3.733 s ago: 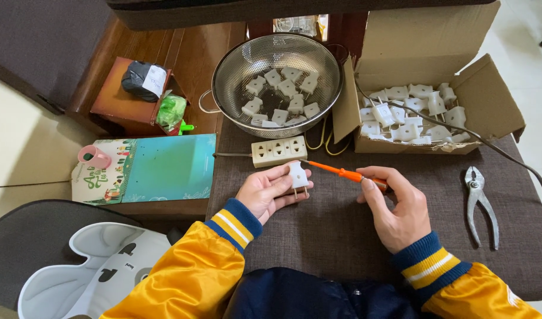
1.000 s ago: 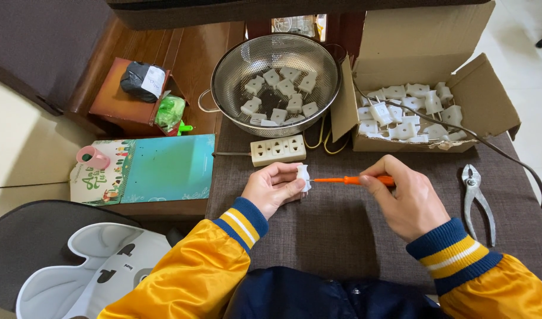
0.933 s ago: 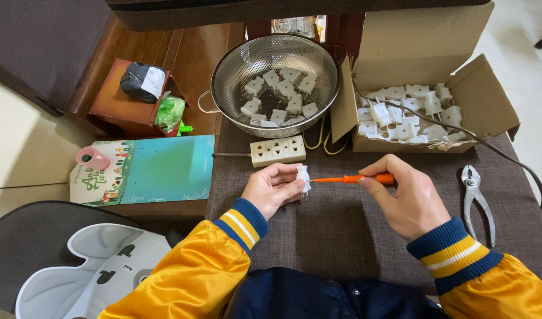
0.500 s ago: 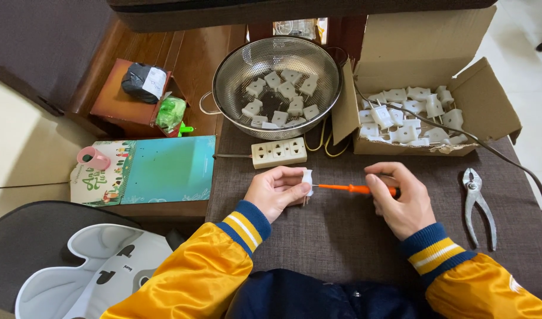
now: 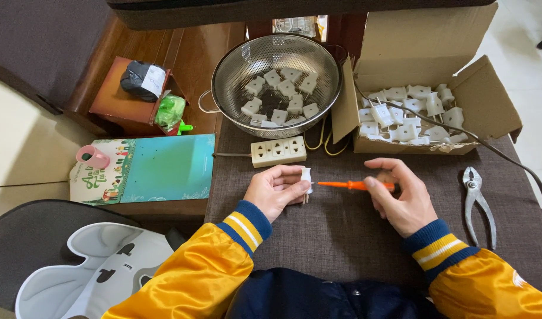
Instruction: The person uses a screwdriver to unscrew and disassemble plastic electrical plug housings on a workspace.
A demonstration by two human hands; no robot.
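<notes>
**Even daylight, sharp centre, mild wide-angle bend**

The scene is brightly and softly lit, the brightest area being the pale floor at upper right. Shadows are faint and short, lying just under the left hand and right hand. The steel colander shows soft sheen on its mesh wall, and the yellow satin sleeves carry glossy highlights. Focus holds across the brown table cover. Straight edges bow slightly toward the corners, and the dark top strip is underexposed.

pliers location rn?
Head view, far right: the pliers lie on the brown table cloth, beside the right hand, below the cardboard box.
</notes>
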